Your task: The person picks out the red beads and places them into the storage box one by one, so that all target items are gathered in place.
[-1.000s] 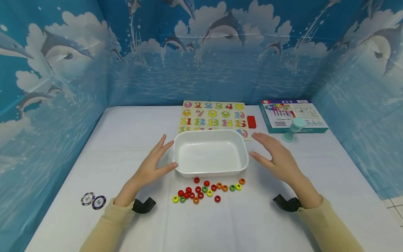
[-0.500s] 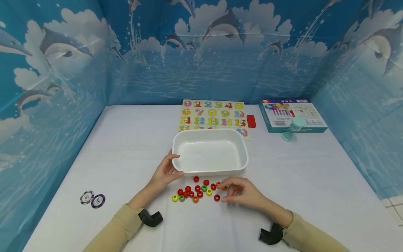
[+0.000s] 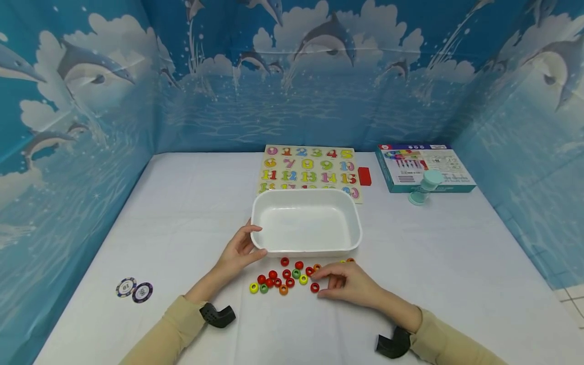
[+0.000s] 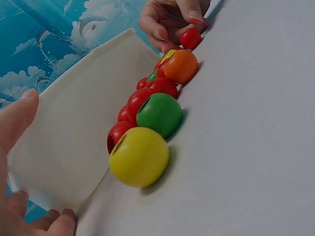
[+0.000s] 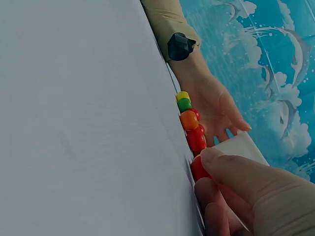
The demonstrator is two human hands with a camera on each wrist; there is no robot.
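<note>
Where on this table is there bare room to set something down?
Bare white tablecloth shows behind the poker chips, left of the left hand, and between the sand timer and the right hand. It's crowded just in front of the tray, where beads lie, and behind it, where the number board sits.

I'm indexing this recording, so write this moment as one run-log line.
left hand: grips white tray | right hand: at red bead, contact unclear | white tray: no beads inside | other beads: on white cloth
</note>
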